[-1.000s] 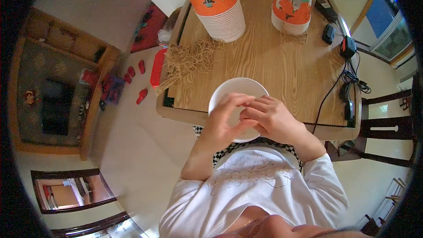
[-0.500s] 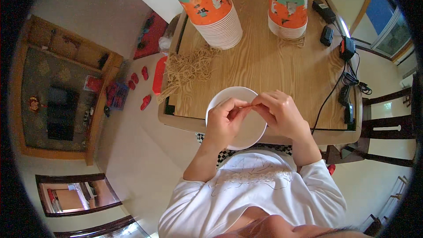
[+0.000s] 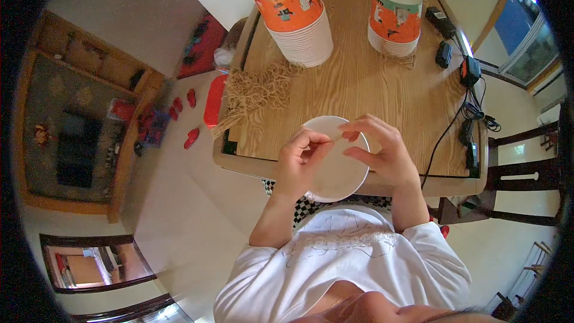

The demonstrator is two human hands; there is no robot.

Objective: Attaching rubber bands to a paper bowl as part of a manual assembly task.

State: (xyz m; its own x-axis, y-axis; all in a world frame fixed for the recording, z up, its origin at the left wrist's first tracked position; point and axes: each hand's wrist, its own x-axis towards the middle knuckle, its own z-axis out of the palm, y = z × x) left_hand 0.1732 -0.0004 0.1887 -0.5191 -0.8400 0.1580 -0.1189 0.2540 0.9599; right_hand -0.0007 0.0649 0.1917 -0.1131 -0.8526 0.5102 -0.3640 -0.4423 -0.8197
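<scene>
A white round paper tub (image 3: 338, 173) with its open mouth facing up sits at the near table edge, against my lap. Over its mouth, my left hand (image 3: 302, 161) has thumb and forefinger pinched together on something small and pale that I cannot make out. My right hand (image 3: 385, 149) is beside it above the tub's right rim, thumb and fingers apart. A loose heap of brown twine pieces (image 3: 260, 87) lies farther off to the left on the wooden table (image 3: 347, 93).
At the back are a tall stack of orange and green paper tubs (image 3: 296, 21) and a shorter stack (image 3: 396, 18). Black power adapters (image 3: 469, 72) and cables run along the right edge. A red stool (image 3: 215, 100) stands left; a dark chair (image 3: 520, 173) stands right.
My right hand's fingers have parted from the pinch they shared with my left. The tub has shifted slightly right, showing more of its inside. My left hand remains pinched.
</scene>
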